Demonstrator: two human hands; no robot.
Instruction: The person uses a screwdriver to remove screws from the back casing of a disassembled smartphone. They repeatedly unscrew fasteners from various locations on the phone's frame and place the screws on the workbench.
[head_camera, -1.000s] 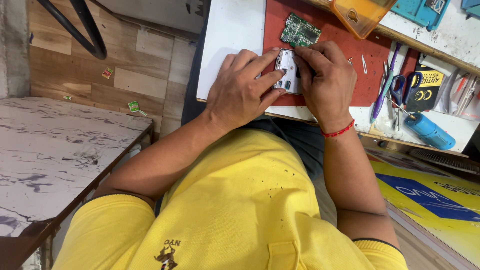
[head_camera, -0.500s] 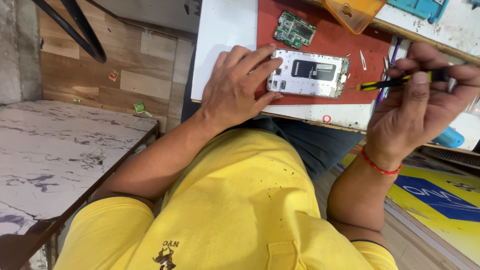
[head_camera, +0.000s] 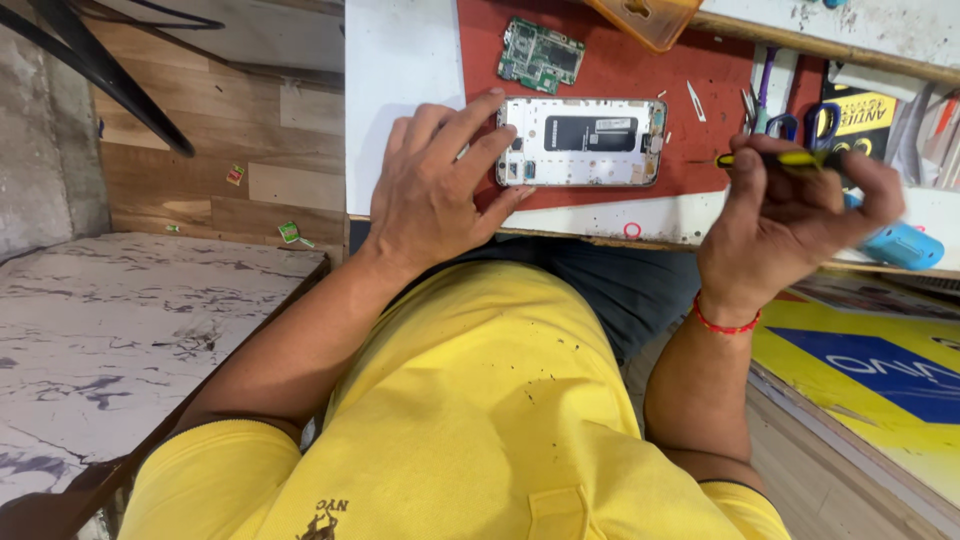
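The opened phone (head_camera: 583, 142), back cover off and its white frame and dark battery showing, lies flat on the red mat (head_camera: 620, 70), long side running left to right, near the mat's lower edge. The left hand (head_camera: 437, 195) rests on the bench (head_camera: 400, 60) with fingers spread, fingertips (head_camera: 495, 97) pressing the phone's left end; it grips nothing. The right hand (head_camera: 790, 215) is raised off the bench to the right of the phone, well clear of it, fingers closed around a yellow-and-black screwdriver (head_camera: 775, 158) whose tip points left toward the phone's right end without touching it.

Above the phone, apart from it, lies a green circuit board (head_camera: 540, 55); bare mat separates the two. Just right of the phone the mat holds a small metal blade (head_camera: 696, 98), then tweezers and scissors (head_camera: 800, 125) crowd the right side. An orange tray (head_camera: 645, 18) overhangs the mat's top edge. A blue cylindrical tool (head_camera: 900, 245) sits behind the right hand at the bench's front edge. The white strip along the front edge is bare between the hands.
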